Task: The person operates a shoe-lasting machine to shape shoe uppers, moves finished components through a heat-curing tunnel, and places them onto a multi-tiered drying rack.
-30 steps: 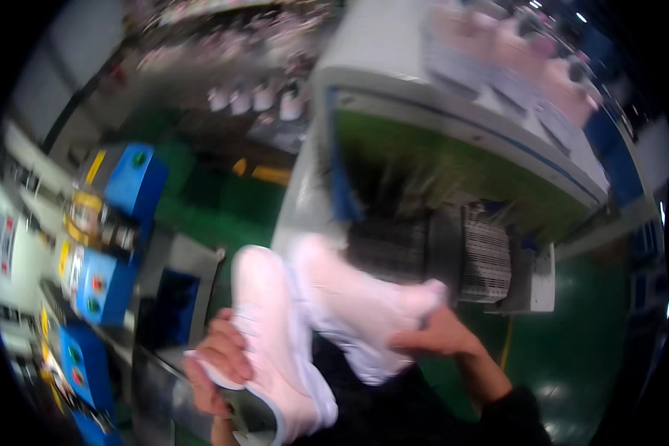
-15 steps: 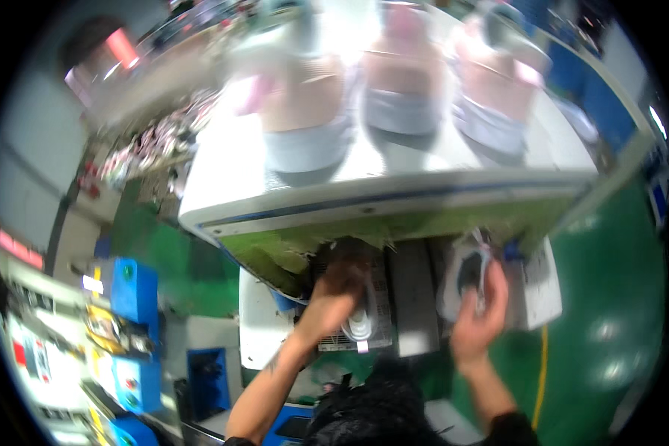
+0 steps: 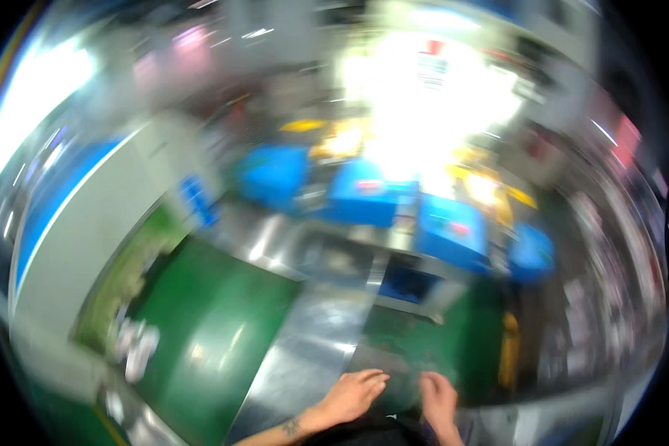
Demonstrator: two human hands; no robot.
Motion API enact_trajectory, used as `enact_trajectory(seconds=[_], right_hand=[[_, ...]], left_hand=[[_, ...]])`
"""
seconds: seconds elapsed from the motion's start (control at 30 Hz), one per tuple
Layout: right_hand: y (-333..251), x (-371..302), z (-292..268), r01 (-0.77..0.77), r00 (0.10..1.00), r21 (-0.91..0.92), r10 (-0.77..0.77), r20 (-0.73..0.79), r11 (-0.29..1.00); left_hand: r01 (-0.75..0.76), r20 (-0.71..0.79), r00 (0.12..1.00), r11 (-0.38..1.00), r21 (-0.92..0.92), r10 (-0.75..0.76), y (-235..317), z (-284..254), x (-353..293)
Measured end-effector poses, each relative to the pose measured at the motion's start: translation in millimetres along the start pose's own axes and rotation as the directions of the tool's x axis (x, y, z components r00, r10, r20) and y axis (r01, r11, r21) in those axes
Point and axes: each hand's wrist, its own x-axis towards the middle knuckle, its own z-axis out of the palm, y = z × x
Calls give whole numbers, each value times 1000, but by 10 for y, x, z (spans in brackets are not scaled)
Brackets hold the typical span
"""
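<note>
My left hand point(image 3: 354, 394) is near the lower middle, beside the edge of a shiny metal surface point(image 3: 308, 327). Its fingers are loosely bent and I see nothing in them. To its right, my right hand point(image 3: 439, 399) is held over the dim floor, fingers slightly curled, with no thing showing in it. A gap separates the two hands. Blurred white and pinkish shapes, perhaps shoes point(image 3: 136, 346), lie at the left beside a pale machine housing point(image 3: 89, 223) with a green panel.
Several blue machine units point(image 3: 372, 195) with yellow parts stand ahead under a bright light. A dark blue bin point(image 3: 409, 284) sits in front of them. Green floor point(image 3: 208, 312) lies at the left, and a blurred rack point(image 3: 595, 275) runs along the right.
The view has swung left, away from the white machine top with shoes and toward the blue units. Both hands have left the shoes under the machine and now show nothing in them.
</note>
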Motion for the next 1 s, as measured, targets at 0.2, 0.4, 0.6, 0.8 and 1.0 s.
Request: enact_trajectory(seconds=[0.2, 0.4, 0.6, 0.8, 1.0], right_hand=[[-832, -366, 1388, 341, 584, -18, -197, 787, 940], [-1860, -545, 3364, 736, 14, 254, -388, 921, 628], [-2822, -1125, 6340, 737, -642, 674, -250, 725, 60], [-2313, -2197, 6847, 885, -384, 451, -366, 848, 118], [-1919, -1842, 5215, 549, -296, 175, -6, 955, 817]], left_hand=[[669, -863, 108, 679, -303, -493, -1658, -267, -2755], [952, -935, -240, 125, -279, -261, -1907, -202, -4787], [927, -868, -341, 23, -374, -361, -2017, -195, -4361], [901, -837, -361, 77, -427, -412, -1891, -828, -5230], [965, -938, -243, 32, -259, -247, -2252, -958, -5734]])
